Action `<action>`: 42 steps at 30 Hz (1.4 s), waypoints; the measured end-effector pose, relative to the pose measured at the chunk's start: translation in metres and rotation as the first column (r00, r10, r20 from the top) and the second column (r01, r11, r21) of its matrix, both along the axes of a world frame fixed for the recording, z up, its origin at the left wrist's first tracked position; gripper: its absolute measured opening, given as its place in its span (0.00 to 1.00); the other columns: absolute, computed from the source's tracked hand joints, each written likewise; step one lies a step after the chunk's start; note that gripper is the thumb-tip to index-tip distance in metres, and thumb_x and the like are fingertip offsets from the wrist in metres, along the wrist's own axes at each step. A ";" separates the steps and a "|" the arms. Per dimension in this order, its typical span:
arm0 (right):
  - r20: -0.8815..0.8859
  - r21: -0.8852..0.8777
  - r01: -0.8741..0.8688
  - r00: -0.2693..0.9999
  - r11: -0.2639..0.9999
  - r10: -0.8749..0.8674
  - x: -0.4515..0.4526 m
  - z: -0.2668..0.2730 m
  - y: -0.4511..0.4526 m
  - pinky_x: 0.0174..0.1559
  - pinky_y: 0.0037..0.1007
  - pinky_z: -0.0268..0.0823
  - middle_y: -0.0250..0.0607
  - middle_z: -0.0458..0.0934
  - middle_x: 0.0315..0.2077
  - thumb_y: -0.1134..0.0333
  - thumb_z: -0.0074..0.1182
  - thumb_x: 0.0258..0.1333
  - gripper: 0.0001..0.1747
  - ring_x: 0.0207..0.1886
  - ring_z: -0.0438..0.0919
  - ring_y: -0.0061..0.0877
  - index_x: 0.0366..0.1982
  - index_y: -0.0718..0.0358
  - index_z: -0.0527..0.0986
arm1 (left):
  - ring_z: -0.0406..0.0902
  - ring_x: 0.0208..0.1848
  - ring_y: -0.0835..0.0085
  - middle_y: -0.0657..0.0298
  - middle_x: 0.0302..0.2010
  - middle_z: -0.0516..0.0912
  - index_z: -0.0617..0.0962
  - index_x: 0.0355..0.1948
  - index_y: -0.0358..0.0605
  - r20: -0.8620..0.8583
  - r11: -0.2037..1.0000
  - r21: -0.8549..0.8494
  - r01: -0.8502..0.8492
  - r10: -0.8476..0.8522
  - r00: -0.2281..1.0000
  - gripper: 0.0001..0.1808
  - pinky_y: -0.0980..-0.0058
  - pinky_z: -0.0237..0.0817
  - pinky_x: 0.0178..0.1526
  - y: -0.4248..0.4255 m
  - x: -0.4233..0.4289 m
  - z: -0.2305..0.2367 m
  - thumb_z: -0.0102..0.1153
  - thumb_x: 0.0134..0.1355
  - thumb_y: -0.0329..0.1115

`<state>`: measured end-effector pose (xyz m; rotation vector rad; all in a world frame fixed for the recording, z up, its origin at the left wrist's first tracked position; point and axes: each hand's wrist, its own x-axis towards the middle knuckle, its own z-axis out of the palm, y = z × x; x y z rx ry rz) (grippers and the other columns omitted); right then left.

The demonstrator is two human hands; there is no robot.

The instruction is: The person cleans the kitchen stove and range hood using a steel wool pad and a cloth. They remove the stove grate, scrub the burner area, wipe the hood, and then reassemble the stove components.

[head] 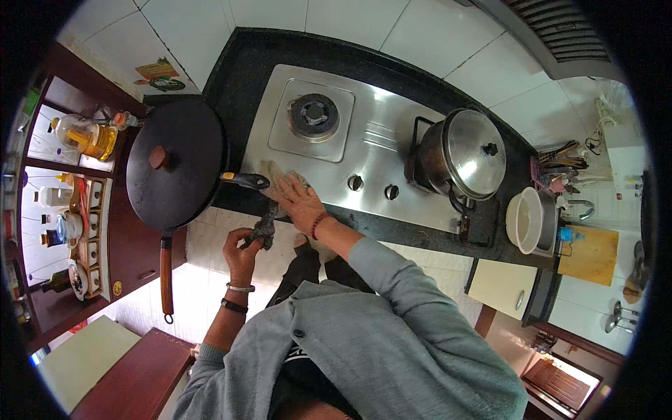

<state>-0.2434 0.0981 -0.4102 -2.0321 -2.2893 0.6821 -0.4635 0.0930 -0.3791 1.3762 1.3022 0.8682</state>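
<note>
My right hand (300, 206) presses a beige cloth (273, 176) flat on the front left corner of the stainless steel gas stove (252, 152). Between the fingers of my left hand (241, 249) is a dark grey crumpled cloth (264, 229), held in front of the counter edge. A bare burner (315, 116) lies beyond the cloth, its pot support off. Two black knobs (355, 182) sit near the stove's front. On the right burner stands a lidded steel pot (474, 155).
A black pan with a flat lid (176, 163) is at the left, its handles reaching towards the stove and me. A black pot support (484, 223) lies right of the stove, before a white basin (522, 220). An oil bottle (92, 139) stands on the left shelf.
</note>
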 end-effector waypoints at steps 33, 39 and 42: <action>0.088 0.212 0.096 0.989 0.972 -0.117 0.087 -0.024 0.077 0.59 0.39 0.61 0.49 0.73 0.45 0.61 0.55 0.51 0.20 0.53 0.68 0.44 0.43 0.67 0.76 | 0.77 0.37 0.75 0.61 0.34 0.82 0.80 0.33 0.35 0.079 0.948 -0.298 -0.114 0.144 0.986 0.10 0.75 0.70 0.43 -0.024 -0.013 -0.020 0.64 0.47 0.24; 0.051 0.198 0.166 0.982 0.966 -0.180 0.040 -0.026 0.110 0.61 0.40 0.60 0.49 0.72 0.48 0.62 0.56 0.51 0.20 0.58 0.66 0.47 0.46 0.64 0.74 | 0.76 0.38 0.75 0.63 0.34 0.82 0.80 0.33 0.36 0.145 0.949 -0.306 -0.071 0.120 0.982 0.09 0.75 0.70 0.43 -0.018 -0.004 -0.006 0.64 0.47 0.23; 0.024 0.144 0.239 0.969 0.960 -0.245 0.062 -0.017 0.094 0.55 0.44 0.67 0.47 0.73 0.49 0.62 0.54 0.53 0.20 0.59 0.66 0.46 0.47 0.61 0.75 | 0.76 0.37 0.75 0.63 0.34 0.82 0.81 0.33 0.37 0.183 0.950 -0.298 -0.088 0.148 0.972 0.10 0.74 0.70 0.44 -0.011 0.000 -0.001 0.64 0.47 0.23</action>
